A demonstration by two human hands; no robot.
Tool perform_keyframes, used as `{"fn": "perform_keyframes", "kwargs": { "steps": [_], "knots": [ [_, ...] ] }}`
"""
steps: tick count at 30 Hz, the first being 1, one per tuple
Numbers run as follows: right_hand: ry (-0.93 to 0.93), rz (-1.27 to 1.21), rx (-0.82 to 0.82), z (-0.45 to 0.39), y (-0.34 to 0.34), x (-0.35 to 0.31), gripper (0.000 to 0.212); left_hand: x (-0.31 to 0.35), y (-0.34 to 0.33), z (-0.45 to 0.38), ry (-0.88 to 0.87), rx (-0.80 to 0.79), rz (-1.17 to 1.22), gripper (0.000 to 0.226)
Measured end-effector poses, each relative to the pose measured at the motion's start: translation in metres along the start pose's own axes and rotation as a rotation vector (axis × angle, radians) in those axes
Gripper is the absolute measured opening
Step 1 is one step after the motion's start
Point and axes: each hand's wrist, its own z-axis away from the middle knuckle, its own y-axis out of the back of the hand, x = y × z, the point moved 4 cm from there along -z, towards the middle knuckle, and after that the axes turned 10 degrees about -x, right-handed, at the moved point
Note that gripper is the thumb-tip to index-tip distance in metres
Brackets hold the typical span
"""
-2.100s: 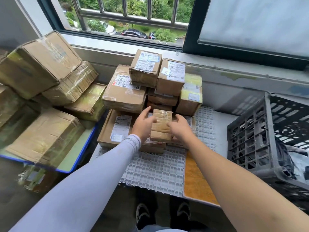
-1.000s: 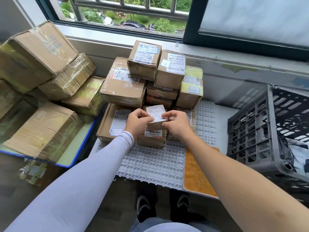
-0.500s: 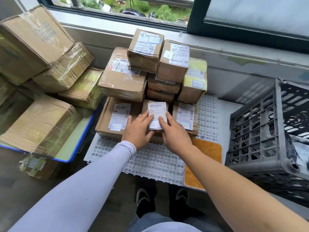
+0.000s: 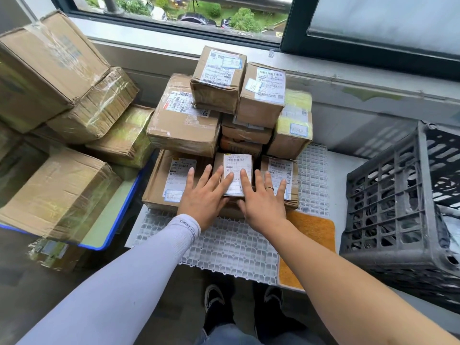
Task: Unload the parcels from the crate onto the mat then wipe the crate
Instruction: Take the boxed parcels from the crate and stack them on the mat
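With both hands laid flat, fingers spread, on the small parcel (image 4: 236, 174), it sits label-up at the front of the parcel stack (image 4: 224, 115) on the white mat (image 4: 224, 245). Left hand (image 4: 204, 195) and right hand (image 4: 263, 197) grip nothing. Risk: the stack leans high behind; a nudge while lifting away could tip the top boxes, likely off the table (image 4: 336, 175). The crate (image 4: 398, 207) stands well to the right; something dark and glossy shows inside, unclear what. An orange cloth (image 4: 311, 232) lies beside the mat, toward the crate.
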Motion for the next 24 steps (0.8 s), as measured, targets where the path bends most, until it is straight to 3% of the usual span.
{"fn": "perform_keyframes", "kwargs": {
  "steps": [7, 13, 24],
  "knots": [
    [0.013, -0.007, 0.018, 0.000, 0.004, 0.001, 0.074, 0.004, 0.006, -0.005, 0.008, -0.014, 0.025, 0.066],
    [-0.039, 0.010, 0.123, 0.023, 0.014, 0.021, 0.075, 0.028, 0.023, -0.004, -0.036, 0.141, -0.029, 0.065],
    [-0.202, 0.051, 0.289, 0.055, 0.096, 0.090, 0.075, 0.088, 0.120, -0.041, -0.169, 0.319, -0.148, 0.064]
  ]
}}
